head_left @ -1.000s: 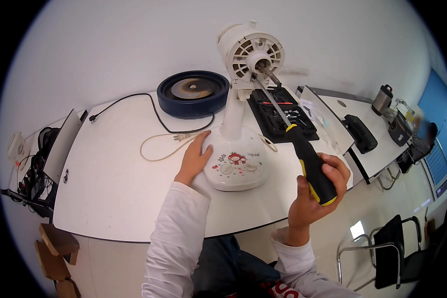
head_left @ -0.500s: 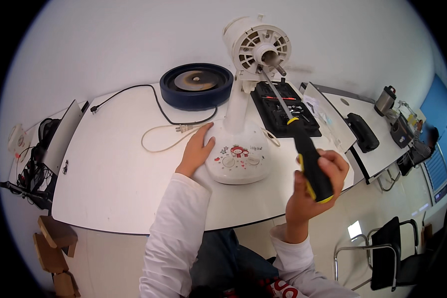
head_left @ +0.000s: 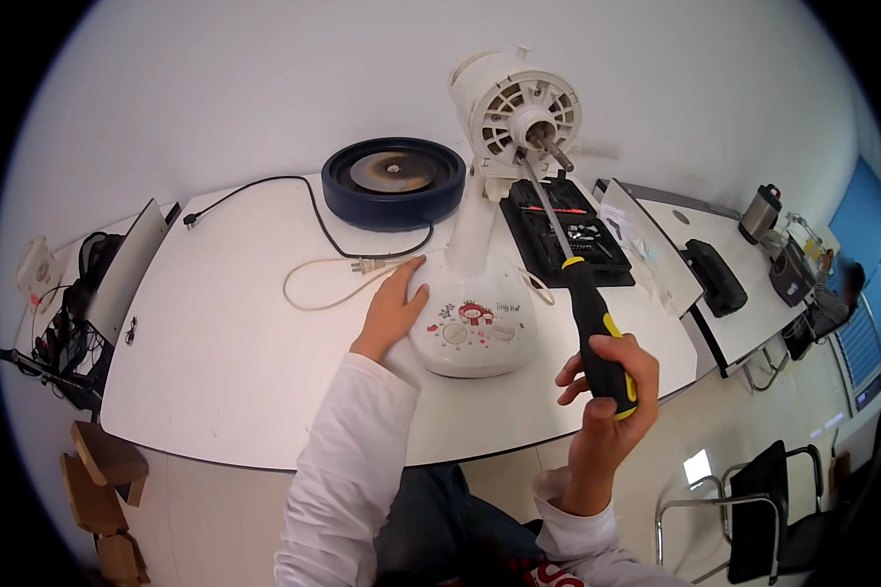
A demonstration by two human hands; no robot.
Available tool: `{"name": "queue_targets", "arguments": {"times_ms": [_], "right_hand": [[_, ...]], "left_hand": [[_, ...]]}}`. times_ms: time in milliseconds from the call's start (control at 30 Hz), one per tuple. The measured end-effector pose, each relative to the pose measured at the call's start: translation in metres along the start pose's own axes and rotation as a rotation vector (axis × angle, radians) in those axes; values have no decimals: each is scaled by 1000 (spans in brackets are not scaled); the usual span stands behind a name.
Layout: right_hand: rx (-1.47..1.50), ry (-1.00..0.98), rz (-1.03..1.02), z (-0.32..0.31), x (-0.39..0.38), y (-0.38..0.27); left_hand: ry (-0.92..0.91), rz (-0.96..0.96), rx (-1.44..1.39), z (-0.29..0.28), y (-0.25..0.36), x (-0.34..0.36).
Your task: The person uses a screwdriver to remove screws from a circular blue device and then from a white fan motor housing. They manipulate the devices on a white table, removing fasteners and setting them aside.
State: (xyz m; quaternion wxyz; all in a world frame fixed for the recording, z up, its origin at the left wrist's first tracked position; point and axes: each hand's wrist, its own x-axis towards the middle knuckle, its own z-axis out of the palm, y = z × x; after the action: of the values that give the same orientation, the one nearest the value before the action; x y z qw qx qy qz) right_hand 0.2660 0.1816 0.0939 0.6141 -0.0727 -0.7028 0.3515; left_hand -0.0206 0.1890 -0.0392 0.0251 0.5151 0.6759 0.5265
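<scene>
A white electric fan without its grille and blades stands on the table. Its motor head (head_left: 504, 106) faces me, with a bare metal shaft sticking out of the front. My left hand (head_left: 392, 313) lies against the left side of the fan's base (head_left: 475, 350), fingers stretched and thumb apart. In my right hand (head_left: 621, 401) is a black-and-yellow screwdriver (head_left: 587, 303), gripped around its handle's lower end. The blade slants up to the front of the motor head, its tip at the lower edge of the central collar. Whether it sits in a screw is too small to tell.
Left of the fan is a round dark-blue device (head_left: 392, 205) with a black cord. The pale power cord (head_left: 308, 305) loops beside the base. Behind the fan's right side lies an open black tool case (head_left: 558, 264). A black chair (head_left: 764, 509) stands at the right.
The screwdriver's handle has turned and my right fingers have shifted, some now lifted off it. The left hand stays on the base. The whole view has moved slightly.
</scene>
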Motion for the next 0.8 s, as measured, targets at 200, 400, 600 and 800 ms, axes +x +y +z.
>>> {"name": "queue_targets", "arguments": {"times_ms": [200,400,600,800], "right_hand": [[-118,196,134,14,3,-5],[-103,120,177,5,1,-10],[-233,107,103,-2,0,-8],[-291,57,131,-9,0,-13]], "left_hand": [[-15,-5,31,-3,4,0],[-72,34,46,-6,14,1],[-103,-32,34,-6,14,0],[-91,-22,30,-1,3,1]]}}
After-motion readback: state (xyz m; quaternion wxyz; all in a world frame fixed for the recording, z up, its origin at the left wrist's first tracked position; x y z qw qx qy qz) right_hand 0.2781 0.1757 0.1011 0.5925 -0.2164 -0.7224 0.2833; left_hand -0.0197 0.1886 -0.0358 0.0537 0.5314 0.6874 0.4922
